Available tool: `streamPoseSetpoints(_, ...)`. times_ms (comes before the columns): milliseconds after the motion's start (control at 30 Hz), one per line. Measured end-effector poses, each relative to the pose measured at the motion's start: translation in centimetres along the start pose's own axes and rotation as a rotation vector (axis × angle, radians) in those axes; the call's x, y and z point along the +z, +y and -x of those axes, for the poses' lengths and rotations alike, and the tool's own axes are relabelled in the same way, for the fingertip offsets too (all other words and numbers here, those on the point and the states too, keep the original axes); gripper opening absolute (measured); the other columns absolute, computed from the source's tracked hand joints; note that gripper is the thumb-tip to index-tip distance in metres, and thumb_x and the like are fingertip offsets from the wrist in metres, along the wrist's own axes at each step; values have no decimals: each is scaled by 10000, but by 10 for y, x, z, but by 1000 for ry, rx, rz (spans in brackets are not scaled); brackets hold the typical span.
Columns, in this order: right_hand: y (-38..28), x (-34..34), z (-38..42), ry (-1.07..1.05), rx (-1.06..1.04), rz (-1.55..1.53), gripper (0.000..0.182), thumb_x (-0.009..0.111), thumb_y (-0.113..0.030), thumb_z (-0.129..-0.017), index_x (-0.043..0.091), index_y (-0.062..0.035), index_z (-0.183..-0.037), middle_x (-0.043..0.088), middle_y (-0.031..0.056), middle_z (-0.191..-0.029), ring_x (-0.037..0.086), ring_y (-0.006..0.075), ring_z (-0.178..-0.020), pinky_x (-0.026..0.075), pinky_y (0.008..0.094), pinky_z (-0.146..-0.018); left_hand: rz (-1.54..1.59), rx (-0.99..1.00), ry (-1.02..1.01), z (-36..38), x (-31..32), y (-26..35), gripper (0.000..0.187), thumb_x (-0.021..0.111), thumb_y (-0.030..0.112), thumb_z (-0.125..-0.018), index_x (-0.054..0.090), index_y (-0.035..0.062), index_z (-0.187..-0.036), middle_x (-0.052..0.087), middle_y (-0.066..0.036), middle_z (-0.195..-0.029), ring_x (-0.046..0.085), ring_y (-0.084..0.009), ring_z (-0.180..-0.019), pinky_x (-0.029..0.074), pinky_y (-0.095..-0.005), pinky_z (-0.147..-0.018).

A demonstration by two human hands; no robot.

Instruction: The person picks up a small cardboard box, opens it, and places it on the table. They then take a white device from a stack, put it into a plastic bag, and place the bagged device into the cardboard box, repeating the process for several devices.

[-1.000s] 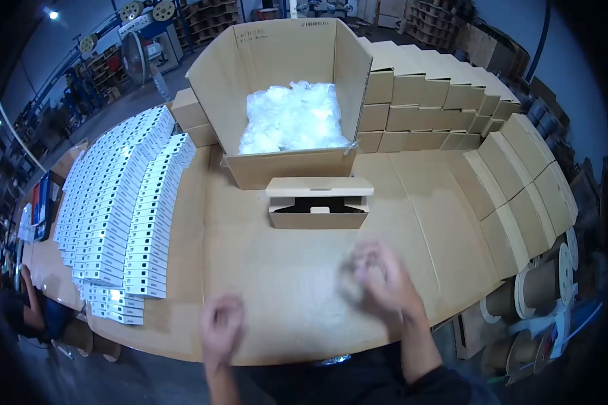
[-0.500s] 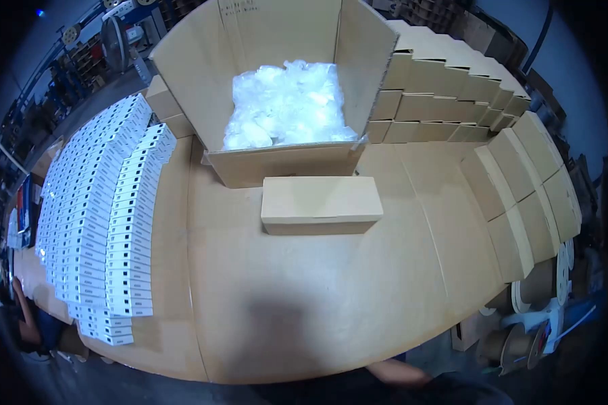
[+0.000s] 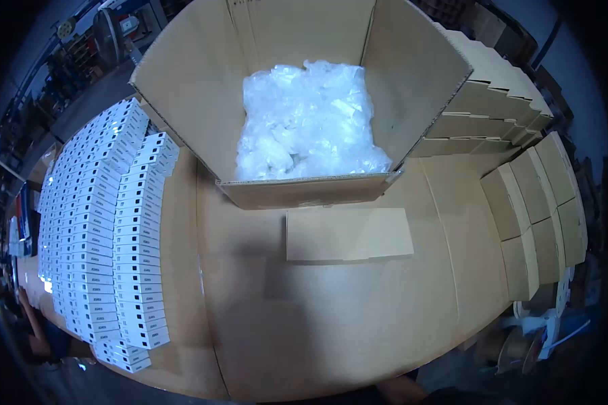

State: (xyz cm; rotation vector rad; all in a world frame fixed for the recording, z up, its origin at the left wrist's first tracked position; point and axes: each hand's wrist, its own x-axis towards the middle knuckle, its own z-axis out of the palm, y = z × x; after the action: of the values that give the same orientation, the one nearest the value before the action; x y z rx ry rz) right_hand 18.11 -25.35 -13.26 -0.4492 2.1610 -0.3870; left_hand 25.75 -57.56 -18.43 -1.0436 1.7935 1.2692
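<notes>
A closed brown carton lies flat near the middle of the cardboard-covered table. Behind it stands a large open cardboard box filled with clear plastic bags; what the bags contain is hard to make out. Neither of my hands shows over the table. Part of my right arm appears dimly below the front edge, its hand hidden. My left hand is out of sight. A dark shadow falls across the table in front of the carton.
Rows of small white boxes are stacked along the left side. Brown cartons are piled at the back right, with more cartons at the right edge. Another person's arm shows at far left. Reels stand below right.
The view has moved closer to the large box, which looks bigger and lower. The carton appears farther right and lower in the picture. My right arm shows less, and the shadow reaches farther up.
</notes>
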Motion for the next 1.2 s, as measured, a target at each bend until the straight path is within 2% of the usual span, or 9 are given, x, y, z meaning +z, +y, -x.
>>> streamPoseSetpoints(367, -7, 31, 50, 149, -61, -67, 614, 342, -500, -1098, 440, -61, -1516, 471, 201, -1538, 442, 364, -1423, 350, 437, -1184, -235, 102, -50, 17, -10, -83, 494, 432, 434, -1055, 623, 67, -1325, 541, -163, -1408, 456, -368, -1331, 356, -455, -1108)
streamPoseSetpoints(467, -16, -21, 143, -82, -121, -152, 722, 256, -568, -1092, 295, -60, -1603, 318, 203, -1644, 277, 379, -1526, 216, 411, -1263, -547, 98, -250, 66, -44, -131, 516, 417, 435, -1058, 619, 73, -1365, 538, -169, -1464, 448, -378, -1382, 353, -464, -1149)
streamPoseSetpoints(500, -13, -44, 169, -145, -159, -348, 692, 334, -563, -1086, 400, -58, -1554, 431, 201, -1581, 386, 373, -1474, 293, 423, -1232, -644, 131, -356, 92, -61, -131, 524, 412, 435, -1059, 618, 75, -1378, 537, -171, -1483, 445, -381, -1399, 352, -467, -1162)
streamPoseSetpoints(567, -21, -121, 206, -71, -271, -447, 485, 537, -434, -1066, 628, -65, -1367, 685, 157, -1312, 649, 306, -1223, 505, 388, -1052, -628, 318, -545, 166, -103, -67, 442, 458, 368, -1051, 646, 65, -1312, 587, -150, -1352, 506, -325, -1224, 401, -424, -1032)
streamPoseSetpoints(667, -24, -185, 211, 451, -290, -747, 323, 637, -221, -1025, 671, -5, -1263, 733, 129, -1170, 702, 193, -1030, 552, 331, -910, -259, 803, -506, 284, -140, 112, 193, 612, 168, -1024, 736, 29, -1074, 740, -82, -905, 698, -146, -648, 549, -287, -600)
streamPoseSetpoints(733, -10, -212, 178, 848, -236, -582, 414, 726, -137, -933, 624, 3, -1308, 717, 122, -1098, 691, 209, -1010, 549, 348, -898, -325, 939, -235, 263, -139, 157, 312, 751, 146, -889, 700, 18, -1170, 770, -127, -1065, 717, -196, -1049, 527, -357, -980)
streamPoseSetpoints(800, -4, -242, 141, 1165, -254, -375, 598, 793, -126, -864, 548, -28, -1400, 638, 149, -1272, 638, 245, -1147, 543, 398, -942, -131, 1168, -61, 224, -113, 227, 508, 816, 130, -828, 626, -17, -1275, 646, -163, -1308, 623, -231, -1202, 496, -363, -1030)
streamPoseSetpoints(967, 15, -297, 66, 1143, -340, -613, 1012, 857, -88, -770, 283, -127, -1603, 353, 159, -1588, 438, 313, -1415, 454, 479, -1110, 16, 1419, -93, 76, -49, 365, 893, 777, 85, -839, 294, 76, -1590, 394, -192, -1559, 414, -305, -1436, 377, -425, -1174)
streamPoseSetpoints(1200, 38, -334, 27, 961, -648, -706, 947, 743, 3, -863, 191, -107, -1624, 478, 158, -1477, 482, 242, -1351, 388, 348, -1148, 335, 1293, -416, 70, -10, 420, 756, 582, -8, -885, 322, 73, -1591, 422, -137, -1561, 438, -241, -1422, 360, -373, -1181)
